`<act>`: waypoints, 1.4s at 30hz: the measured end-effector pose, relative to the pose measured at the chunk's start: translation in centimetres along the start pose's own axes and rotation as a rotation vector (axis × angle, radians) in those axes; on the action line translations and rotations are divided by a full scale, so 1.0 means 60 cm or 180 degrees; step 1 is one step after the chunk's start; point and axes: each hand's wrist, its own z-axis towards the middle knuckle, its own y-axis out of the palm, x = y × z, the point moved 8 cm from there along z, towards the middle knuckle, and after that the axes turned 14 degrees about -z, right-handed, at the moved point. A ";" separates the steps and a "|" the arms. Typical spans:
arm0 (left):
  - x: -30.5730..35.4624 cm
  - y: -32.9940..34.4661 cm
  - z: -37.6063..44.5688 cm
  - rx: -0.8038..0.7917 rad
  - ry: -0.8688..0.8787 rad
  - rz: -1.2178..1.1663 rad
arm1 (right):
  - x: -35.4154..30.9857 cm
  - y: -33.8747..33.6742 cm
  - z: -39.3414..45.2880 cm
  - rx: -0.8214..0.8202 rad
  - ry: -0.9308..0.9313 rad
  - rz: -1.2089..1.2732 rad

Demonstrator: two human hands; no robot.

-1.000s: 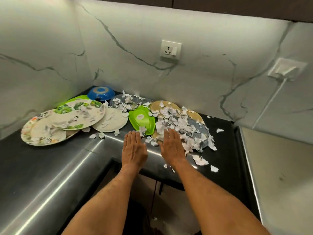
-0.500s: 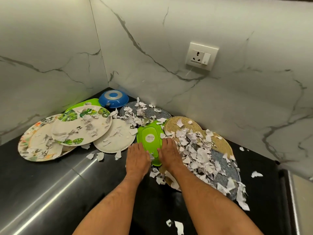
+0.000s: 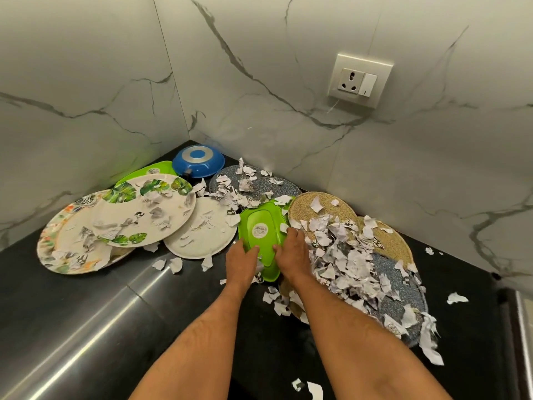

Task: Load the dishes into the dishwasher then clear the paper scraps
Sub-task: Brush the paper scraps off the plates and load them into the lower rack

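Head view, counted outward from the green oval dish (image 3: 261, 229), which lies upside down on the black counter (image 3: 86, 313), label sticker facing up. Green dishes: two, this one and a second green dish (image 3: 150, 170) far to its left, mostly hidden under a plate. Leaf-print plate (image 3: 144, 210): one, left of the oval dish, overlapping a floral plate (image 3: 62, 241) farther left. Plain cream plate (image 3: 202, 232): one, touching the oval dish's left edge. Blue bowl (image 3: 199, 160): one, inverted, behind the oval dish in the wall corner. Speckled grey plates: two, one (image 3: 259, 183) just behind the oval dish, one (image 3: 401, 287) well to its right. Tan woven mats: two visible, one (image 3: 326, 207) just right of the oval dish, one (image 3: 395, 243) beyond that. Paper scraps (image 3: 346, 255): too many to count, heaped thickest right of the oval dish, scattered over every plate and the counter. Wall socket (image 3: 360, 80): one, above and right. My left hand (image 3: 242, 262) grips the oval dish's near left rim, fingers curled over the edge; my right hand (image 3: 291, 255) grips its near right rim likewise, the back of the hand against the scrap heap. Both forearms reach forward, nearly parallel.
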 end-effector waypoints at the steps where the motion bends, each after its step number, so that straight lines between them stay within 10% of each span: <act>1: -0.005 -0.006 -0.001 0.0060 -0.0234 -0.0366 | 0.002 0.000 -0.002 0.0016 0.0098 0.0198; 9: 0.008 -0.025 -0.037 0.0044 -0.0264 -0.0633 | 0.013 -0.033 -0.057 0.0224 0.0433 0.1631; 25: 0.010 -0.068 -0.324 -0.0913 0.0363 -0.0562 | 0.118 -0.112 -0.473 0.1042 0.0460 0.2004; 42: -0.274 0.023 -0.781 -0.1551 0.0697 0.0232 | 0.464 0.032 -0.952 0.0826 0.1632 0.1900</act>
